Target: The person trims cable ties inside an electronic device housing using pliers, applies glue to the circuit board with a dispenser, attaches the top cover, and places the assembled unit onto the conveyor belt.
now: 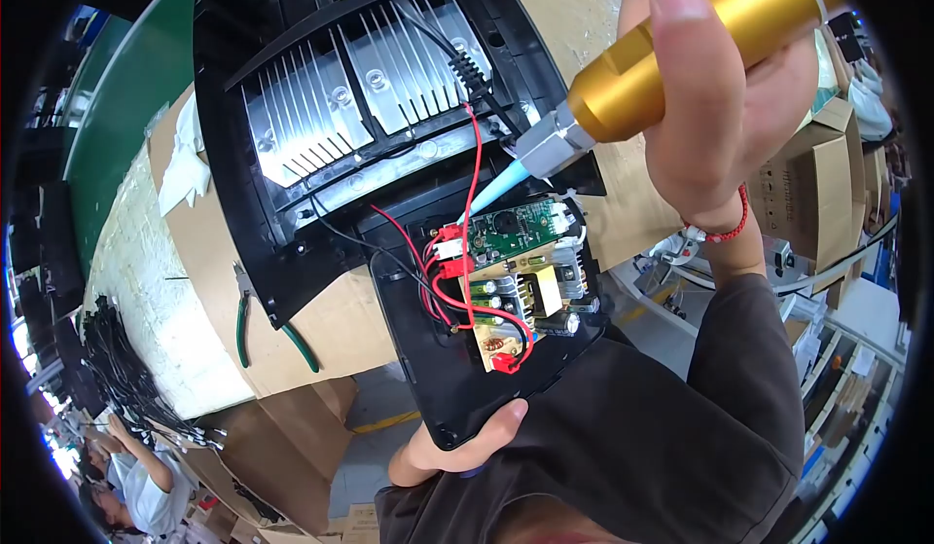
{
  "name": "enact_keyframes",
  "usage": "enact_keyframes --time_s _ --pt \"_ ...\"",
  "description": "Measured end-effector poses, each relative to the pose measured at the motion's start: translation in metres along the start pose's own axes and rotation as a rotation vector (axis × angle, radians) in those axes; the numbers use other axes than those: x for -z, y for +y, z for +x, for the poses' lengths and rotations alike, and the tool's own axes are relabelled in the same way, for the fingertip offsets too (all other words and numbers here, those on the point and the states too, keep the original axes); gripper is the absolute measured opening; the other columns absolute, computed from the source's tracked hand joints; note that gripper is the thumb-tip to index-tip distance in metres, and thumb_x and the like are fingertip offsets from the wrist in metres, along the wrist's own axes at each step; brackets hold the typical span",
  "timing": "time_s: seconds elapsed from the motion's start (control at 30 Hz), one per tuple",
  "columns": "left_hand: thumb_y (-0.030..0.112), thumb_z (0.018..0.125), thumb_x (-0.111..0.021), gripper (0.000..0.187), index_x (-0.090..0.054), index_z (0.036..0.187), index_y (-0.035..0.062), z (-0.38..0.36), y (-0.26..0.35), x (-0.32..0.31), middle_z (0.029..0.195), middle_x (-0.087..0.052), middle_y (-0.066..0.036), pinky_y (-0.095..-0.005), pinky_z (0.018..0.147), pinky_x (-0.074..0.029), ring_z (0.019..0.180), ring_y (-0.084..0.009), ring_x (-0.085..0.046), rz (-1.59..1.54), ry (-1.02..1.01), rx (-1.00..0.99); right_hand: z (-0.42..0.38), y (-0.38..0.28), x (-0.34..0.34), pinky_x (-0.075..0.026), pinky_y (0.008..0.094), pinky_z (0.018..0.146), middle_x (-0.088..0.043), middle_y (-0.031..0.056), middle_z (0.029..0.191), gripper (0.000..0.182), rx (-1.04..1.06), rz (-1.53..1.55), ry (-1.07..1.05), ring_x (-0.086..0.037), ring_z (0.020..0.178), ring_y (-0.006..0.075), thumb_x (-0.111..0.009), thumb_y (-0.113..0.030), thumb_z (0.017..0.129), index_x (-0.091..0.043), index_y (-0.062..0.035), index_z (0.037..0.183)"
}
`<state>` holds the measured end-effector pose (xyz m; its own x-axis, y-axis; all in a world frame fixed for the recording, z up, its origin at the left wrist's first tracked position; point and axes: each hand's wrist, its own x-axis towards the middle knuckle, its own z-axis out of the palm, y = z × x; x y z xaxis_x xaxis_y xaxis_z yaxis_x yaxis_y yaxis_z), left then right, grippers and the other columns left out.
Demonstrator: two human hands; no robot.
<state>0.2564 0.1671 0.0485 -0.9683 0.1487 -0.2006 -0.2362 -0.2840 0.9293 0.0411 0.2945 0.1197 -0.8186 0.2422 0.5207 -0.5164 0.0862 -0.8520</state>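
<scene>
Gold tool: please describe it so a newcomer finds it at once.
Start from the large black housing with silver fins. Right of it in the picture, the right hand grips the gold tool, its pale blue tip pointing toward the green circuit board. Unlike its neighbours, it is shiny gold.

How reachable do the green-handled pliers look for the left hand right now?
Probably yes: the green-handled pliers lie on the cardboard with both handles uncovered. The left hand is at the edge of the black panel, though, so it would likely have to leave that first.
</scene>
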Motion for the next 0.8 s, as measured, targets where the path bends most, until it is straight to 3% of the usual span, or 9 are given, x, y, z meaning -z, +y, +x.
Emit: enact_keyframes --time_s 0.2,0.3,0.4,0.5,0.8 --pt "-0.003 0.080 -0.060 0.009 -0.060 0.087 0.0025 0.006 0.008 0.001 0.074 -0.055 -0.003 -0.0292 0.060 -0.042 0.066 -0.0176 -0.052 0.021 -0.017 -0.021 0.002 0.012 0.004 -0.039 0.0200 0.060 -0.047 -0.0002 0.060 0.062 0.296 -0.080 -0.052 -0.043 0.052 0.0038 -0.060 -0.022 0.081 -0.031 0.0141 0.122" --pt "-0.003 0.080 -0.060 0.008 -0.060 0.087 0.0024 0.001 -0.001 0.007 0.073 -0.055 -0.003 -0.0291 0.059 -0.041 0.064 -0.0176 -0.051 0.046 -0.066 0.008 -0.005 0.003 0.006 -0.040 0.0210 0.061 -0.047 0.0006 0.061 0.065 0.188 -0.154 -0.050 -0.043 0.053 0.0044 -0.060 -0.022 0.081 -0.029 0.0150 0.123" --pt "-0.003 0.081 -0.060 0.008 -0.059 0.087 0.0022 -0.001 -0.004 0.008 0.073 -0.054 -0.003 -0.0290 0.059 -0.041 0.064 -0.0174 -0.051 0.054 -0.098 0.023 -0.008 -0.004 0.008 -0.039 0.0194 0.057 -0.051 0.0055 0.073 0.067 0.158 -0.161 -0.165 -0.043 0.053 0.0043 -0.062 -0.022 0.081 -0.028 0.0141 0.126" --pt "-0.003 0.081 -0.060 0.009 -0.059 0.089 0.0018 0.000 -0.002 0.004 0.074 -0.054 -0.003 -0.0287 0.059 -0.041 0.065 -0.0165 -0.050 0.028 -0.064 0.032 -0.010 -0.014 -0.005 -0.036 0.0169 0.051 -0.051 0.0093 0.087 0.066 -0.028 -0.067 0.012 -0.043 0.052 0.0033 -0.063 -0.024 0.081 -0.030 0.0113 0.127" --pt "0.000 0.084 -0.060 0.012 -0.060 0.096 0.0005 0.001 0.003 -0.005 0.080 -0.058 -0.003 -0.0269 0.064 -0.044 0.071 -0.0142 -0.053 -0.031 0.024 0.042 -0.010 -0.003 0.008 -0.036 0.0172 0.050 -0.052 0.0105 0.089 0.065 0.067 -0.071 -0.083 -0.043 0.052 0.0039 -0.062 -0.023 0.081 -0.031 0.0115 0.127"
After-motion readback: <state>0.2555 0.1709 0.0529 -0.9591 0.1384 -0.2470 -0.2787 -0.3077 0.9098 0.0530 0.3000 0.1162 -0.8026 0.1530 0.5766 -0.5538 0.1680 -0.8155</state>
